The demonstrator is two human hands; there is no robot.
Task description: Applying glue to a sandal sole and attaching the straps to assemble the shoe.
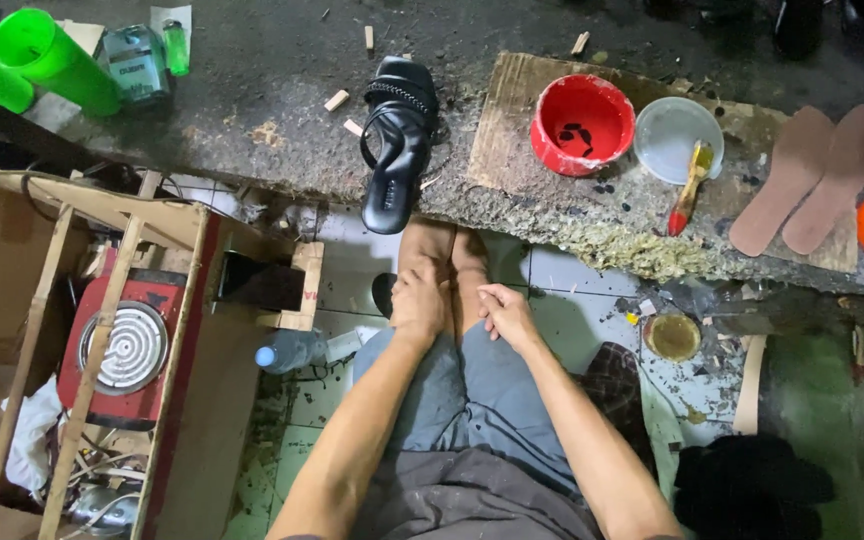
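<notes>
My left hand (pixel 418 300) rests closed over my knee, holding nothing that I can see. My right hand (pixel 507 316) lies beside it on the other knee with fingers loosely curled and empty. Straight ahead, a black strappy sandal (pixel 397 140) lies on the dirty workbench (pixel 272 110), its toe hanging over the front edge just above my knees. Neither hand touches it.
On the bench: a red glue pot (pixel 582 124), a clear lid (pixel 675 138) with a brush (pixel 690 186), two tan insoles (pixel 812 178), green tubes (pixel 42 55). Left below stands a red hotplate (pixel 127 345) in a wooden frame; a plastic bottle (pixel 292 351) lies on the floor.
</notes>
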